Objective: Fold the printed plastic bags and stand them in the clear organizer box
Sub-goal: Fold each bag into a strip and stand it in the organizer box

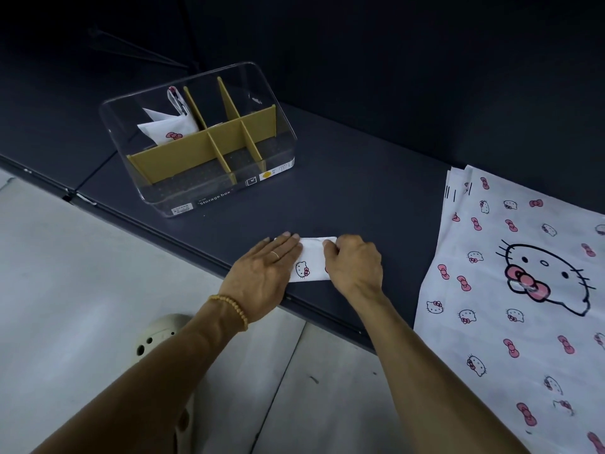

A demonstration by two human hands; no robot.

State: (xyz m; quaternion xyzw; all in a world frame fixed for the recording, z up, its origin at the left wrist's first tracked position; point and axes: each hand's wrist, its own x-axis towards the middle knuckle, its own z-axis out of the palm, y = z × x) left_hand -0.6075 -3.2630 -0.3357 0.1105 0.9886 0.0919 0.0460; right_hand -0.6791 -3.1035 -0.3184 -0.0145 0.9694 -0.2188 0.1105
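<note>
Pressing flat with my left hand (262, 280), fingers straight, I hold the small folded bag (311, 262) near the counter (360, 198) edge. My right hand (355, 265) pinches its other end. Crease it tight, I think, so it stands in the clear organizer box (196, 139) behind.

The scene is seen from a single head-worn wide-angle view, aimed forward and steeply down. The left hand (262, 276) and right hand (355, 265) are framed close, at lower centre; the dark table (360, 191) recedes beyond the grip.
</note>
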